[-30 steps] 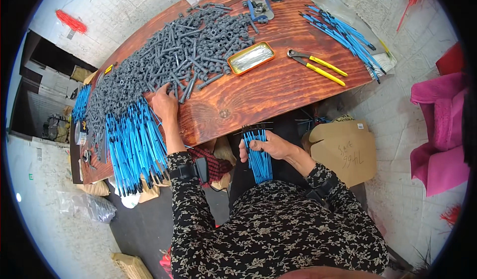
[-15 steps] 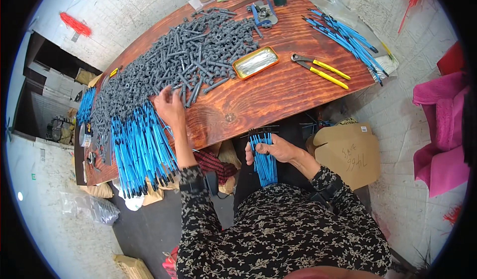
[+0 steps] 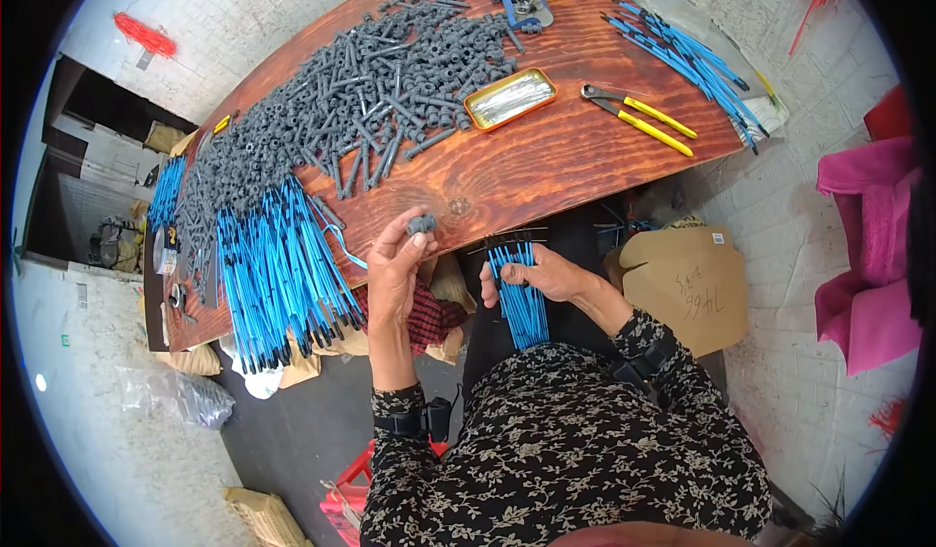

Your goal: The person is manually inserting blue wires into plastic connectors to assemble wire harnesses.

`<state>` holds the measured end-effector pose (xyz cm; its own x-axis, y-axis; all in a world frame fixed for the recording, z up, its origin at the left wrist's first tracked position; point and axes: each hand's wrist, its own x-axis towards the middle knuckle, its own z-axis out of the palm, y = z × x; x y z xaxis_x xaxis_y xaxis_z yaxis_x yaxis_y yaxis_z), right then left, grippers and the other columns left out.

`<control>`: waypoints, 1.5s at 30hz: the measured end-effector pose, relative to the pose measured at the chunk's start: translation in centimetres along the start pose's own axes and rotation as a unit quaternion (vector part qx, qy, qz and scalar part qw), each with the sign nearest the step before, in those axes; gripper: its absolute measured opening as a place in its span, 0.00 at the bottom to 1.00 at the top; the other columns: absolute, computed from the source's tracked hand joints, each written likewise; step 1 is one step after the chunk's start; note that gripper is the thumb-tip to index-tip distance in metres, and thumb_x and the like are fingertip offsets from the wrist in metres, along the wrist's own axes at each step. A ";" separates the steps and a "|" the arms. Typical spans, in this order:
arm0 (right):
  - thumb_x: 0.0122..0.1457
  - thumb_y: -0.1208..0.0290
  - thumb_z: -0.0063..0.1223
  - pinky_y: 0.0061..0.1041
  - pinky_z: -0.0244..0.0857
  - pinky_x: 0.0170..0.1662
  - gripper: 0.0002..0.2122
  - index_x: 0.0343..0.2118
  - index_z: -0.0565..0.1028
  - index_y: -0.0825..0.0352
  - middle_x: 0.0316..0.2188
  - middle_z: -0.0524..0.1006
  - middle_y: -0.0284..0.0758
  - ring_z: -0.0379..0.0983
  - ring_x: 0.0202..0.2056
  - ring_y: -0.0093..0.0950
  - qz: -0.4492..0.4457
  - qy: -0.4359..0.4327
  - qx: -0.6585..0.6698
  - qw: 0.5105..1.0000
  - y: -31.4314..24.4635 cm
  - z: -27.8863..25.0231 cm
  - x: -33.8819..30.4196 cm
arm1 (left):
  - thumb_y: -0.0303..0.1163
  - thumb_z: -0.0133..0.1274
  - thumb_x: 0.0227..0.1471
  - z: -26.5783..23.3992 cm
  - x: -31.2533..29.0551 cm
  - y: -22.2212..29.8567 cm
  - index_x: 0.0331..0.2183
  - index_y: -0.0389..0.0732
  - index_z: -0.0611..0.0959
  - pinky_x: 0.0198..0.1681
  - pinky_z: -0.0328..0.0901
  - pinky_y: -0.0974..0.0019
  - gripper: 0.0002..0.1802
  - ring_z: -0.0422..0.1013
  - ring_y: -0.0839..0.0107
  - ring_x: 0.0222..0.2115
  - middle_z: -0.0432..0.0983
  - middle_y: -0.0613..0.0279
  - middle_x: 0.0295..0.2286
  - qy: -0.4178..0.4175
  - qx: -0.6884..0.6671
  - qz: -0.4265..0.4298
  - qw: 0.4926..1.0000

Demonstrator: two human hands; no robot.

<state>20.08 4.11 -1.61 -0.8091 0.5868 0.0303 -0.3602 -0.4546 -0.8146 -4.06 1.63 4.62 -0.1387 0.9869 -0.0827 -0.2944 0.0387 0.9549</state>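
My left hand is raised just off the table's front edge, pinching a short dark grey plastic fitting between thumb and fingertips. Over my lap, my right hand is closed around a bundle of thin blue tubes with black ends. Thin metal pins stick out sideways at the bundle's top. A large heap of grey plastic fittings covers much of the table beyond my left hand. Many finished-looking blue tubes hang over the table edge to the left of that hand.
On the wooden table lie a tin of metal pins, yellow-handled pincers and more blue tubes. A blue tray sits at the back. A cardboard box stands right of my lap; a red stool is below left.
My left hand has come back from the heap toward my lap, now with a grey fitting in its fingers. The right hand keeps its hold on the blue tubes.
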 end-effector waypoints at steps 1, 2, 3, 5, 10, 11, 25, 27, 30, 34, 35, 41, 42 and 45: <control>0.62 0.53 0.56 0.35 0.74 0.44 0.22 0.45 0.75 0.71 0.36 0.80 0.39 0.79 0.38 0.34 -0.003 0.001 -0.004 1.000 0.1 0.2 -0.1 | 0.26 0.57 0.56 0.0 -0.3 -0.1 0.51 0.33 0.77 0.42 0.70 0.73 0.21 0.75 0.75 0.38 0.77 0.58 0.44 -0.011 -0.003 -0.008 1.000; 0.62 0.53 0.56 0.35 0.74 0.44 0.22 0.45 0.75 0.71 0.37 0.80 0.39 0.79 0.38 0.33 -0.005 0.003 -0.007 1.000 0.2 0.4 -0.2 | 0.27 0.57 0.57 0.0 -0.6 -0.2 0.52 0.33 0.76 0.42 0.71 0.73 0.21 0.75 0.74 0.37 0.77 0.58 0.44 -0.022 -0.007 -0.016 1.000; 0.62 0.54 0.56 0.34 0.74 0.44 0.22 0.45 0.75 0.71 0.37 0.80 0.39 0.79 0.38 0.33 -0.007 0.004 -0.011 1.000 0.3 0.6 -0.3 | 0.29 0.56 0.58 0.0 -0.8 -0.3 0.52 0.33 0.75 0.41 0.71 0.72 0.21 0.75 0.74 0.36 0.77 0.58 0.43 -0.033 -0.011 -0.024 0.999; 0.62 0.54 0.56 0.34 0.74 0.44 0.22 0.45 0.75 0.71 0.37 0.80 0.39 0.79 0.38 0.33 -0.005 0.004 -0.021 1.000 0.0 0.9 -0.1 | 0.31 0.55 0.59 0.0 -1.3 -0.5 0.53 0.33 0.75 0.42 0.71 0.72 0.22 0.75 0.74 0.36 0.77 0.57 0.44 -0.058 -0.019 -0.030 0.998; 0.62 0.55 0.56 0.33 0.74 0.43 0.20 0.45 0.75 0.71 0.36 0.80 0.39 0.79 0.37 0.33 -0.012 0.004 -0.036 0.999 0.4 2.8 -0.7 | 0.35 0.54 0.61 0.2 -2.8 -0.6 0.55 0.33 0.73 0.43 0.73 0.71 0.25 0.75 0.73 0.36 0.76 0.56 0.45 -0.141 -0.038 -0.057 0.988; 0.62 0.56 0.56 0.33 0.74 0.43 0.20 0.45 0.75 0.71 0.36 0.80 0.39 0.79 0.37 0.32 -0.015 0.001 -0.037 0.999 0.4 3.2 -0.9 | 0.36 0.54 0.61 0.3 -2.9 -0.4 0.55 0.33 0.72 0.42 0.73 0.71 0.25 0.75 0.73 0.37 0.76 0.56 0.45 -0.155 -0.042 -0.061 0.985; 0.64 0.59 0.55 0.30 0.72 0.45 0.18 0.46 0.74 0.71 0.35 0.80 0.39 0.78 0.37 0.29 -0.024 -0.009 -0.027 0.999 0.1 4.8 -1.2 | 0.31 0.54 0.60 1.3 -4.4 -0.3 0.58 0.31 0.70 0.45 0.72 0.67 0.27 0.75 0.72 0.40 0.73 0.52 0.51 -0.184 -0.082 -0.054 0.978; 0.64 0.60 0.54 0.30 0.72 0.45 0.17 0.45 0.74 0.71 0.36 0.80 0.39 0.78 0.37 0.29 -0.024 -0.007 -0.012 1.000 0.0 4.7 -0.9 | 0.31 0.55 0.60 0.8 -4.1 -0.8 0.57 0.31 0.70 0.44 0.73 0.68 0.27 0.76 0.72 0.39 0.74 0.52 0.50 -0.156 -0.089 -0.065 0.982; 0.65 0.60 0.53 0.30 0.72 0.45 0.17 0.46 0.73 0.71 0.36 0.80 0.39 0.78 0.37 0.29 -0.028 -0.014 -0.007 0.999 -0.2 4.2 -0.5 | 0.31 0.55 0.59 0.1 -3.1 -1.0 0.58 0.32 0.70 0.44 0.73 0.69 0.27 0.76 0.72 0.39 0.74 0.52 0.50 -0.148 -0.096 -0.078 0.981; 0.65 0.60 0.53 0.30 0.72 0.44 0.18 0.48 0.72 0.71 0.36 0.80 0.39 0.78 0.37 0.30 -0.025 -0.023 -0.011 0.999 0.1 3.2 0.0 | 0.29 0.55 0.59 -0.1 -2.1 -1.7 0.58 0.33 0.70 0.44 0.74 0.69 0.27 0.76 0.73 0.39 0.74 0.51 0.49 -0.148 -0.106 -0.077 0.980; 0.65 0.61 0.53 0.30 0.72 0.44 0.18 0.49 0.71 0.71 0.37 0.79 0.40 0.78 0.37 0.30 -0.023 -0.026 -0.015 0.999 0.2 3.0 0.1 | 0.29 0.55 0.59 0.0 -2.0 -1.7 0.58 0.33 0.70 0.44 0.74 0.69 0.27 0.76 0.73 0.39 0.75 0.50 0.49 -0.150 -0.109 -0.072 0.980; 0.66 0.62 0.52 0.30 0.72 0.44 0.18 0.51 0.70 0.70 0.37 0.79 0.40 0.78 0.37 0.30 -0.026 -0.015 0.007 1.000 0.5 2.2 0.4 | 0.25 0.55 0.58 1.2 -1.5 -1.2 0.58 0.34 0.69 0.43 0.75 0.71 0.27 0.76 0.73 0.38 0.74 0.49 0.49 -0.130 -0.072 -0.074 0.986; 0.66 0.62 0.51 0.30 0.72 0.44 0.18 0.51 0.69 0.70 0.37 0.79 0.40 0.78 0.37 0.30 -0.027 -0.018 0.004 0.999 0.6 2.0 0.5 | 0.25 0.55 0.58 1.2 -1.3 -1.2 0.58 0.34 0.69 0.43 0.75 0.71 0.27 0.76 0.73 0.38 0.74 0.48 0.49 -0.130 -0.072 -0.076 0.986; 0.66 0.62 0.51 0.30 0.72 0.44 0.17 0.51 0.69 0.70 0.37 0.79 0.40 0.78 0.37 0.30 -0.027 -0.017 0.000 0.999 0.8 1.8 0.6 | 0.24 0.54 0.58 1.0 -1.1 -1.3 0.58 0.34 0.70 0.43 0.75 0.71 0.27 0.76 0.73 0.37 0.74 0.48 0.49 -0.131 -0.074 -0.081 0.985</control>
<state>18.51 2.85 -1.23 -0.8040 0.5873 0.0936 -0.4032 -0.4226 -0.8117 -2.61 0.66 3.75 0.1657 0.9767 -0.1363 -0.4292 0.1959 0.8817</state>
